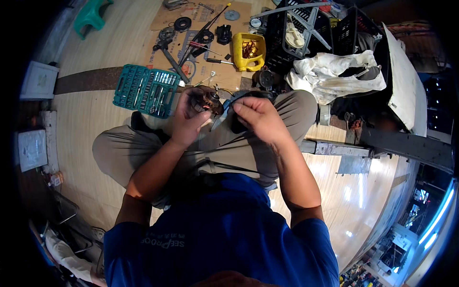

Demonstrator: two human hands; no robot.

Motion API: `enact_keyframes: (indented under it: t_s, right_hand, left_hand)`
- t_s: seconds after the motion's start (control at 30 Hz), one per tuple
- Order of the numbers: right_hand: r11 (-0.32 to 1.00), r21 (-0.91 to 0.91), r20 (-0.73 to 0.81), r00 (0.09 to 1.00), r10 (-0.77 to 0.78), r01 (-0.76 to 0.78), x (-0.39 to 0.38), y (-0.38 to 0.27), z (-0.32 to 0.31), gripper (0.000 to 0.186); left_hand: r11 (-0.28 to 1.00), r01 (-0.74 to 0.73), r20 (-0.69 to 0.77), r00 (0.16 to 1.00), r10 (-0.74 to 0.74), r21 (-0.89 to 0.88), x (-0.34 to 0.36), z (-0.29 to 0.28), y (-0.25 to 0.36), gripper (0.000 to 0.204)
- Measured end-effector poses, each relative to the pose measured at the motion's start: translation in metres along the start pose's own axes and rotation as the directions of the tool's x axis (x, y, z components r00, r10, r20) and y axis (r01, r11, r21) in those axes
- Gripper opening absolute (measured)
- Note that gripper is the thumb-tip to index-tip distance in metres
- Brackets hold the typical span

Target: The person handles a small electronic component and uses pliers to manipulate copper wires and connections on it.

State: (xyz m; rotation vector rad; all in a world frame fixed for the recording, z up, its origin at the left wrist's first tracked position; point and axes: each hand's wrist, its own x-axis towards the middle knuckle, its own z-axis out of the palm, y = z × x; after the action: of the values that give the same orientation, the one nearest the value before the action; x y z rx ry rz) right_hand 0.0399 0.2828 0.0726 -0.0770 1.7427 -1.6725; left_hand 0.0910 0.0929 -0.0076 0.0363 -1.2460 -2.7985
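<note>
My left hand (189,119) is closed around a dark round motor part (210,101) with copper-coloured windings, held up over my lap. Beside it, my right hand (259,117) pinches a blue-handled knife (225,108), its pale pointed blade slanting down to the left. The blade lies close to the motor part; whether they touch I cannot tell. Past my hands, an open green socket set (146,91) lies on the floor to the left. A yellow cut-open jug (249,51) with copper-coloured scraps inside stands farther off.
Flattened cardboard (201,28) bears screwdrivers, black round parts and a hammer-like tool (171,62). Black crates (299,28) stand at the far right, a white cloth (337,71) beside them. A metal beam (339,149) lies at right; a green stool (89,18) stands far left.
</note>
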Motion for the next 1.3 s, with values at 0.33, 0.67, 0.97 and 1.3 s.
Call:
enact_keyframes:
  t_s: [0.33,0.67,0.97,1.3]
  right_hand:
    - [0.537,-0.810,0.200,0.972,-0.124,0.235,-0.006,0.064,0.028,0.013]
    - [0.696,-0.718,-0.217,0.944,-0.249,0.019,-0.004,0.003,-0.062,0.019]
    - [0.758,-0.640,-0.084,0.969,-0.231,0.125,-0.009,0.006,-0.050,0.022]
    - [0.813,-0.573,-0.075,0.982,-0.172,0.098,-0.014,0.001,-0.036,0.023]
  left_hand:
    - [0.983,0.014,-0.142,0.989,-0.040,-0.183,0.015,0.001,0.000,0.042]
    - [0.984,0.003,0.056,0.998,0.007,-0.178,0.011,-0.005,-0.006,0.042]
    - [0.766,0.152,0.047,0.986,-0.158,-0.625,0.021,-0.014,-0.002,0.043]
    - [0.799,0.073,-0.225,0.941,-0.254,-0.596,0.023,-0.012,-0.002,0.041]
